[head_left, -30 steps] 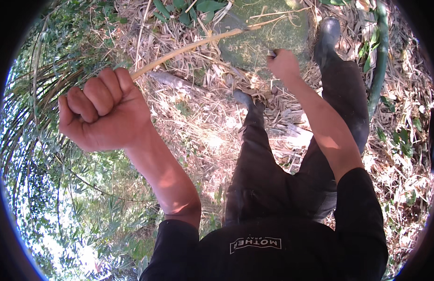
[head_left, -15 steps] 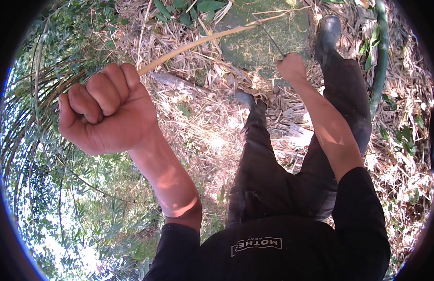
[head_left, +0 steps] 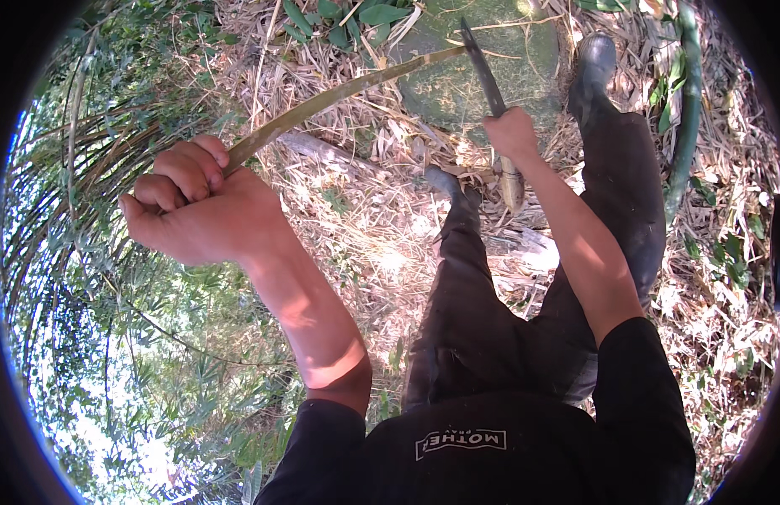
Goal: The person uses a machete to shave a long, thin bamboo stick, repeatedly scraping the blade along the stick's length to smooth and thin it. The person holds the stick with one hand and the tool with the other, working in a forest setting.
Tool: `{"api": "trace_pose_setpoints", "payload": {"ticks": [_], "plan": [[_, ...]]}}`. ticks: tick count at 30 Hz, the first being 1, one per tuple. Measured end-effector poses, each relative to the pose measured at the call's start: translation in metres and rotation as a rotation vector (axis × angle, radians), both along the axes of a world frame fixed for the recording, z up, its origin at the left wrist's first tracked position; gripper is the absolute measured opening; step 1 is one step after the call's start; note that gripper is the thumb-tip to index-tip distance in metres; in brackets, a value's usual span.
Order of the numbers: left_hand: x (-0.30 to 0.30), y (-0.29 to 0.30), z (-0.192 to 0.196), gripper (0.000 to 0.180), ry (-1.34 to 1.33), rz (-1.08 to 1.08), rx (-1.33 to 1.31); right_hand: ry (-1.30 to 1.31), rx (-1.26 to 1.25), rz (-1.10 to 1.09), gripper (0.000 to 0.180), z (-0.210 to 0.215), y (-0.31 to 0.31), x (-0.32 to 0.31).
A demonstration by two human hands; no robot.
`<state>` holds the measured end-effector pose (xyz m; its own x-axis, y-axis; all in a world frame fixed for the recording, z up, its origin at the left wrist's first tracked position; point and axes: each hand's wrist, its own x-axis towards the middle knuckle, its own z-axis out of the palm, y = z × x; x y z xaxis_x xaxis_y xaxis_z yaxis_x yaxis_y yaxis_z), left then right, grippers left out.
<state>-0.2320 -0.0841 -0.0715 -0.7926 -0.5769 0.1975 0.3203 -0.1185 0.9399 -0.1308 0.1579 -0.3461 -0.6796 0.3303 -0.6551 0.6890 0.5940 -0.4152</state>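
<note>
My left hand (head_left: 184, 206), raised on the left, is closed around one end of a long, thin bamboo strip (head_left: 339, 93). The strip slants away to the upper middle, its greenish-brown face showing. My right hand (head_left: 509, 135) grips a machete (head_left: 486, 82) by its light wooden handle, which sticks out below the fist. The dark blade points away, its flat side in sight. Near its tip the blade meets or crosses the far end of the strip; whether it touches is hard to tell. Beneath both lies a flat, mossy green slab (head_left: 525, 80).
Dry leaves and stalks (head_left: 382, 227) litter the ground around my boots (head_left: 594, 63). A thick green stem (head_left: 686, 109) runs along the right. Leafy bushes (head_left: 180, 328) fill the left side, and a piece of wood (head_left: 323, 151) lies near the strip.
The strip has turned from its pale side to its greenish one as my left hand rotated and its fingers shifted. The machete has rolled from edge-on to showing its flat.
</note>
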Motion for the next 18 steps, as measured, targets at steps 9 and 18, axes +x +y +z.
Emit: {"api": "trace_pose_setpoints", "payload": {"ticks": [9,18], "plan": [[0.024,-0.002,0.003,0.046,0.096,-0.548,0.173,0.242,-0.407,0.357,0.028,0.223,-0.048,-0.03],[0.043,0.006,0.014,0.046,0.089,-0.974,-0.001,0.248,-0.417,0.376,0.024,0.229,-0.014,-0.006]]}}
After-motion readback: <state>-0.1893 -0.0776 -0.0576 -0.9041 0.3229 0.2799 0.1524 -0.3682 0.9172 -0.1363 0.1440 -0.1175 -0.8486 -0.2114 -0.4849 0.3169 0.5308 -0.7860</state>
